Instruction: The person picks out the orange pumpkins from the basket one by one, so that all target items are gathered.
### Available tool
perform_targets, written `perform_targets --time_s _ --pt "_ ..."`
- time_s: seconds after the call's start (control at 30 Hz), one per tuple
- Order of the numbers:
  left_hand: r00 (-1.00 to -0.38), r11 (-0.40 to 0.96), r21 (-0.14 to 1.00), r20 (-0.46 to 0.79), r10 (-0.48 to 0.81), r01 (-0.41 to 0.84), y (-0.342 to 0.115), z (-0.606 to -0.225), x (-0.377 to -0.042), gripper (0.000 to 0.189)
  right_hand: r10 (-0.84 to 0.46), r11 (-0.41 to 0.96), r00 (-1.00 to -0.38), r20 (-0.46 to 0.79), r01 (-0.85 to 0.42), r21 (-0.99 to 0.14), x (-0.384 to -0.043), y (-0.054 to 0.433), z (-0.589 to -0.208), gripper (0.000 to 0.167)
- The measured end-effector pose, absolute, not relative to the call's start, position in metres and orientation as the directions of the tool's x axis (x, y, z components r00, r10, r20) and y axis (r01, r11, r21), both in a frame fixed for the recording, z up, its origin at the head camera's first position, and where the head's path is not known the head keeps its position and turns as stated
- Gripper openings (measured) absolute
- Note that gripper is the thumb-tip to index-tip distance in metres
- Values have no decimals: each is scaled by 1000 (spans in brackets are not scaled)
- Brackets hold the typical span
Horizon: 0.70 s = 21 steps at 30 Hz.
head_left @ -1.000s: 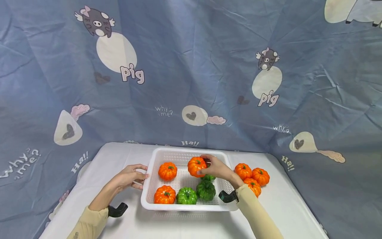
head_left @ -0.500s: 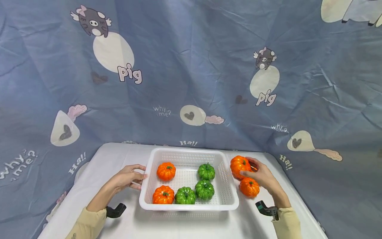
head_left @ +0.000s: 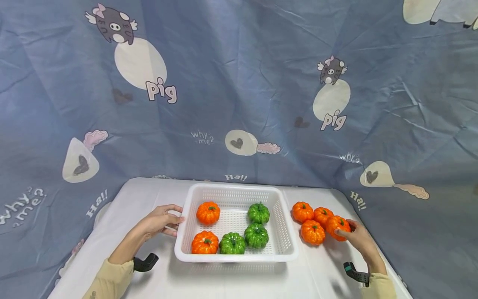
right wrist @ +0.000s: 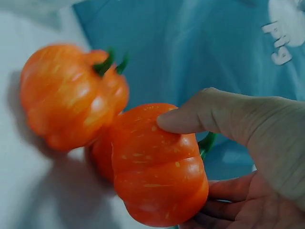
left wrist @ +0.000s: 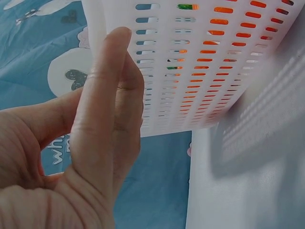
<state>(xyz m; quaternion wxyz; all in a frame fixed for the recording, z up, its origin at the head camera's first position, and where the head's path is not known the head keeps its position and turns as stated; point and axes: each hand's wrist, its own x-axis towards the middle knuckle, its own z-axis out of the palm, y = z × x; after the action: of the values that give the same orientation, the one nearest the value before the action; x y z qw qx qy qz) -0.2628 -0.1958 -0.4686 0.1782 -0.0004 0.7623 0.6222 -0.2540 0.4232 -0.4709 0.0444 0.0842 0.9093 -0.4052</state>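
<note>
You grip an orange pumpkin [head_left: 337,228] between the thumb and fingers of your right hand [head_left: 360,238], at the right end of a small cluster; whether it touches the white table [head_left: 231,286] is hard to tell. Three more orange pumpkins [head_left: 313,232] lie just left of it. Farther left stands a white basket [head_left: 235,258] with two orange pumpkins [head_left: 205,243] and three green pumpkins [head_left: 232,244] inside. Your left hand [head_left: 160,220], fingers loosely extended, touches the basket's left side. Behind the table hangs a blue printed cloth [head_left: 209,91].
</note>
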Motion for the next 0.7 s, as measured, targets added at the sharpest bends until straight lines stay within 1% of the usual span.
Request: perform_targets --time_s 0.13,0.37,0.7 --pt "-938 224 949 -271 214 -223 -195 -469 -262 51 134 667 -979 -153 203 -717 -255 428 -487 82" --pt "-938 237 945 -275 212 -223 -195 -468 -261 52 146 675 -971 -187 236 -699 -256 430 -499 81" --pt "-938 241 945 -273 214 -220 -195 -470 -263 52 120 729 -978 -169 202 -654 -259 422 -505 81"
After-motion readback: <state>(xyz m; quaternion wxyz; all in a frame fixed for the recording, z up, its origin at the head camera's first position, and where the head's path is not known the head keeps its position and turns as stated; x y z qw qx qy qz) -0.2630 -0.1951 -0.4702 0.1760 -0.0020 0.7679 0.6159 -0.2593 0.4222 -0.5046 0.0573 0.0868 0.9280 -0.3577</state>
